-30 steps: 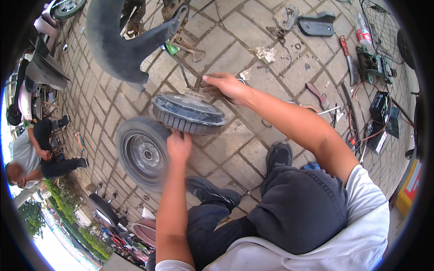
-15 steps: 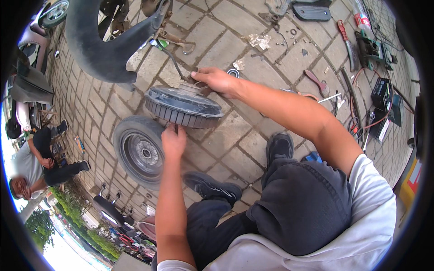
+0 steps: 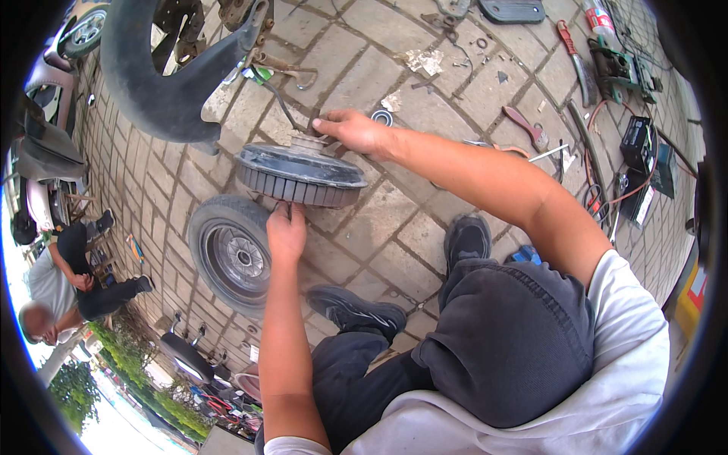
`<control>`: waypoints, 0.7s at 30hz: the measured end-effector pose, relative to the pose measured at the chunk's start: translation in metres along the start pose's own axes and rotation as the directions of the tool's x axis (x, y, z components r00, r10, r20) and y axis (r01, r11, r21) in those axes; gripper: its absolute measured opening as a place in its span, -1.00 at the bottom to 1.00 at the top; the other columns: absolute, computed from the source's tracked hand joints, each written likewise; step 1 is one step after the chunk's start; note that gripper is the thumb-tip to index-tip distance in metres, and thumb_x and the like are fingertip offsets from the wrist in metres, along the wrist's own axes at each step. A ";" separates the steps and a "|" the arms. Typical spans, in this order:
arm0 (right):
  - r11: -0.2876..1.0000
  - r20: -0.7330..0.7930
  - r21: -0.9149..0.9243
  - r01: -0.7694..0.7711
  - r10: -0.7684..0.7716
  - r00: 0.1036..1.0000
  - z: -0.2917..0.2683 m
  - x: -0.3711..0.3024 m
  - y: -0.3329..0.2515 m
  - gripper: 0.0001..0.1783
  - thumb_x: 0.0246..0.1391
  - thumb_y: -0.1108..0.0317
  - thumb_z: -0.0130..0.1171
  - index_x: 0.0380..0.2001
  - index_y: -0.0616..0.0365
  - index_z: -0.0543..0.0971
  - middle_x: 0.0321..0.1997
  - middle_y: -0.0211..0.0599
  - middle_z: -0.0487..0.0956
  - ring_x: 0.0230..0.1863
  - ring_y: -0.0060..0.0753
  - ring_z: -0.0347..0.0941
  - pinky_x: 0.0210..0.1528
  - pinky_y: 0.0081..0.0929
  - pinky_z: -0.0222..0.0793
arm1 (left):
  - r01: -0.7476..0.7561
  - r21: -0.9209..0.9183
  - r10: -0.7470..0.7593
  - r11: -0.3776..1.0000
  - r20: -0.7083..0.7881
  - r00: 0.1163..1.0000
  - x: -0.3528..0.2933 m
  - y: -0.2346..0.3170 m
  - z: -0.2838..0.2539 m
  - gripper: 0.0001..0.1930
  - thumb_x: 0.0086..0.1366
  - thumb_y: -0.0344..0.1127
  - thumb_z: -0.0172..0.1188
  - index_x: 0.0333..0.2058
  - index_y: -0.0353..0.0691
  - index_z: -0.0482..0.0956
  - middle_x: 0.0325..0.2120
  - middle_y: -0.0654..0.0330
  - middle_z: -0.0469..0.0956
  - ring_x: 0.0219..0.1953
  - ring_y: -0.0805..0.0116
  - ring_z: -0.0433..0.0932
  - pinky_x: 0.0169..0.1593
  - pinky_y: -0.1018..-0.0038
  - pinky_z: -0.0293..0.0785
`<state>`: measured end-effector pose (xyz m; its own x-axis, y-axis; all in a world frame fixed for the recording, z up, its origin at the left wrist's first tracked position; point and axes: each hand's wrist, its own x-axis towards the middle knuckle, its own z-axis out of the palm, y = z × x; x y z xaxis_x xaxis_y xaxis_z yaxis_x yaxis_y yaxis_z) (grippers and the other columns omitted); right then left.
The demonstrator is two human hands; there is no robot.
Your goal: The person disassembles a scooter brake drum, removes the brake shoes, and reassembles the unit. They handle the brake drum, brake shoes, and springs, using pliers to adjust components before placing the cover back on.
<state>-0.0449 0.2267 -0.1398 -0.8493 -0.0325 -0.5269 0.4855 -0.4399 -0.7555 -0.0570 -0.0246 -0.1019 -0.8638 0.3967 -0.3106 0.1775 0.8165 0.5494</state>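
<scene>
Between my hands a hub motor stator (image 3: 303, 176) is held up, tilted, its ribbed edge facing me and a black cover on top. My left hand (image 3: 287, 231) is closed at its underside, fingertips pinching at what looks like the shaft, which is hidden. At the upper side my right hand (image 3: 353, 133) grips near the axle end, with thumb and fingers around a part I see only partly. A dark cable (image 3: 282, 106) runs from the axle end. Just below and left, the tyred wheel (image 3: 199, 243) lies on the paving, its hollow rim facing up.
A ring bearing (image 3: 382, 117) lies beyond my right hand. A black fender (image 3: 152, 106) stands far left. On the right lie a red-handled knife (image 3: 576, 62), a wooden-handled tool (image 3: 525, 127) and a black battery (image 3: 637, 144). A person (image 3: 53, 280) sits at left.
The view has shifted slightly, so most things sit a little further left and higher. My hands keep their hold on the stator, with little other visible movement.
</scene>
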 end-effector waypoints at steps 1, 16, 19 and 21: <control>0.999 -0.012 -0.045 0.008 -0.008 1.000 0.001 -0.003 0.001 -0.45 0.32 -0.01 0.06 0.05 0.31 0.53 -0.05 -0.20 0.59 -0.07 -0.37 0.47 -0.01 -0.34 0.41 | 0.032 -0.012 -0.032 0.999 0.022 0.999 0.002 0.002 -0.001 -0.57 0.38 -0.08 0.06 -0.38 -0.43 0.56 -0.52 -0.21 0.54 -0.40 -0.20 0.50 -0.26 0.15 0.41; 0.994 -0.022 0.112 -0.001 0.003 1.000 0.018 -0.016 0.001 -0.52 0.38 0.09 -0.05 0.07 0.30 0.51 -0.02 -0.16 0.61 -0.06 -0.38 0.52 0.05 -0.41 0.40 | 0.295 -0.372 -0.262 0.880 0.137 0.955 0.015 0.005 0.002 -0.56 0.41 0.09 0.11 -0.55 -0.07 0.40 -0.72 0.48 0.20 -0.74 0.64 0.08 -0.66 0.56 -0.08; 0.994 -0.017 0.111 0.008 -0.006 1.000 0.016 -0.015 0.001 -0.54 0.37 0.10 -0.05 0.05 0.30 0.52 -0.04 -0.17 0.62 -0.09 -0.39 0.53 0.03 -0.41 0.42 | 0.334 -0.371 -0.289 0.867 0.172 0.942 0.017 0.006 -0.001 -0.57 0.41 0.09 0.10 -0.53 -0.07 0.41 -0.72 0.48 0.19 -0.74 0.65 0.07 -0.66 0.57 -0.08; 0.993 0.003 0.114 0.008 -0.009 1.000 0.014 -0.017 0.001 -0.49 0.35 0.09 -0.03 0.11 0.34 0.48 0.00 -0.08 0.59 -0.04 -0.31 0.50 0.06 -0.34 0.39 | 0.335 -0.347 -0.294 0.876 0.167 0.941 0.018 0.006 -0.002 -0.57 0.42 0.09 0.10 -0.54 -0.07 0.41 -0.72 0.48 0.19 -0.74 0.65 0.07 -0.66 0.57 -0.07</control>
<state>-0.0325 0.2138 -0.1260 -0.8541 -0.0315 -0.5192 0.4517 -0.5398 -0.7104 -0.0722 -0.0138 -0.1028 -0.7862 0.2039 -0.5833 -0.2974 0.7026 0.6464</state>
